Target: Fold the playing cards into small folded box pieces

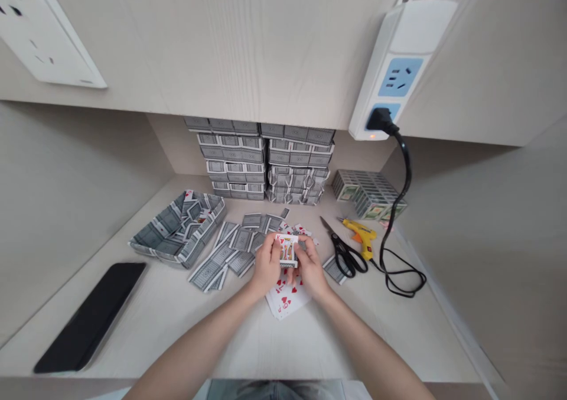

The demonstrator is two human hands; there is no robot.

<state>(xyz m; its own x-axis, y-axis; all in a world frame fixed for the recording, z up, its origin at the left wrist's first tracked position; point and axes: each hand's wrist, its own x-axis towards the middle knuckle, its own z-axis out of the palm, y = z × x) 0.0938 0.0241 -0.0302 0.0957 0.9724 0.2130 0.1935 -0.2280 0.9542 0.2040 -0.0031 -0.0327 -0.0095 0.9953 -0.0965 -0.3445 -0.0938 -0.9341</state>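
Between my two hands is a playing card (288, 249), a red king facing up, with its lower edge folded so that a strip of grey back shows. My left hand (266, 263) grips its left side with the thumb on the face. At the right side, my right hand (311, 265) pinches the card too. Beneath my hands lie loose heart cards (286, 301), face up. Left of them, grey-backed cards (234, 249) are spread over the desk, some overlapping. More face-up red cards (302, 230) lie just behind my hands.
Black scissors (343, 254) and a yellow glue gun (364, 234) with its cord lie at right. A tray made of cards (186, 252) and a black phone-like slab (91, 317) are at left. Stacked card-built boxes (237, 152) stand behind. A power strip (396, 75) hangs above.
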